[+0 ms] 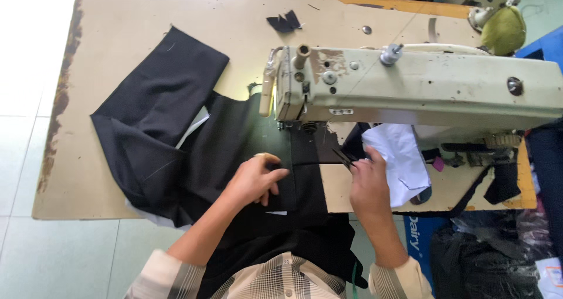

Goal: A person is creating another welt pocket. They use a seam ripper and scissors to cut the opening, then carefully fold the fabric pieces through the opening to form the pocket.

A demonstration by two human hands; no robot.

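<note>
Tabletop: black fabric lengthwise toward machine.

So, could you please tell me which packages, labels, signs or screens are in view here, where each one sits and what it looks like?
Blue package or bag: below the table edge, right of the right hand; blue with white lettering, mostly hidden.
Small plate: on the underside of the cream sewing machine arm, near the needle; a narrow pale strip, too small to make out.
White-and-blue item: bottom right corner, cut off by the frame; possibly a package.
No signs or screens.
</note>
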